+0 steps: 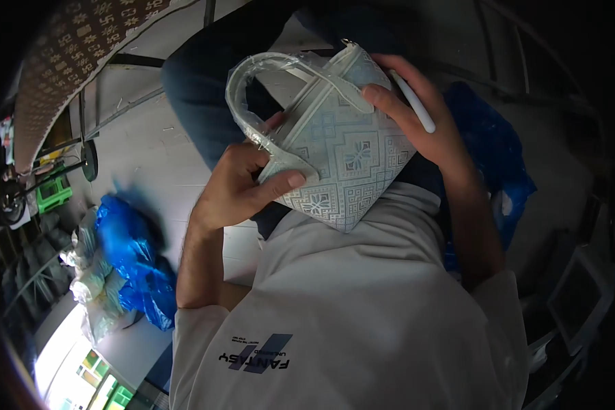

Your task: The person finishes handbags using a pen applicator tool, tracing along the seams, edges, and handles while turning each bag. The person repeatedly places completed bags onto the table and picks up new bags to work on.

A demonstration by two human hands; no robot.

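Observation:
A pale handbag (352, 147) with a silvery geometric pattern is held tilted over the lap. Its looped handle (238, 96) is wrapped in clear plastic. My left hand (242, 181) grips the bag's side edge near a handle base, thumb on the patterned face, its other fingers partly hidden behind. On the opposite side, my right hand (417, 113) holds the bag near the other handle base, thumb on the front. A white pen-like tool (412, 102) lies across the back of my right hand, apparently tucked between its fingers.
Blue plastic bags lie on the floor at the left (133, 253) and right (492, 157). Clear bags (92, 280) sit beside the left one. A patterned brown cloth (68, 61) hangs at the upper left, near a green crate (53, 193). Metal bars cross behind the legs.

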